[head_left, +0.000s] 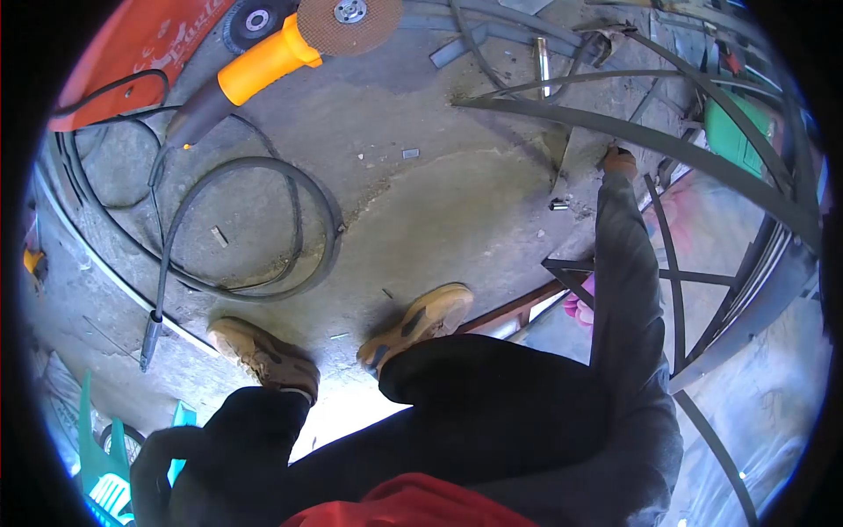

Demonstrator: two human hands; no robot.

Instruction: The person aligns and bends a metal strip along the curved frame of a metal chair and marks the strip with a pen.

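My right hand reaches down to the floor at the upper right, at the end of a grey sleeve. Its fingers are small and dark in the view, and what they hold, if anything, is hidden. Just above it passes a long curved dark metal strip. A short shiny metal piece lies on the floor to its left. My left hand does not show; only a dark sleeve appears at the lower left.
An orange angle grinder lies at the upper left beside a coiled black cable and a red panel. A green object stands behind bent metal strips at right. Teal plastic chairs are at the lower left.
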